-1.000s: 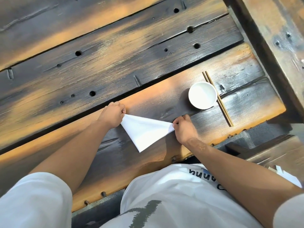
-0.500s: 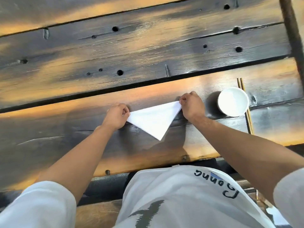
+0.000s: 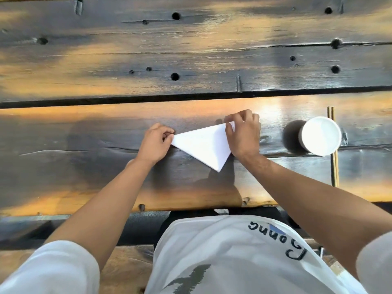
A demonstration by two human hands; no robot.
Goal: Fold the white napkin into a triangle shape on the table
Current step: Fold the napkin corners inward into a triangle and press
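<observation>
White napkin (image 3: 203,144), folded to triangle, on table (image 3: 106,166).
L hand (image 3: 156,143) pinches napkin's left corner; R hand (image 3: 244,134) pinches right corner. Bowl (image 3: 321,135) w/ chopsticks (image 3: 334,166) right of napkin.

Bright daylight falls from the right of the frame. The dark, weathered wooden plank tabletop (image 3: 212,49) shows warm orange sheen and pale glare right of centre. The round white bowl (image 3: 320,135) casts a soft shadow leftward; arm shadows pool at centre. Wide-angle bending curves the plank edges; focus is slightly soft throughout.
</observation>
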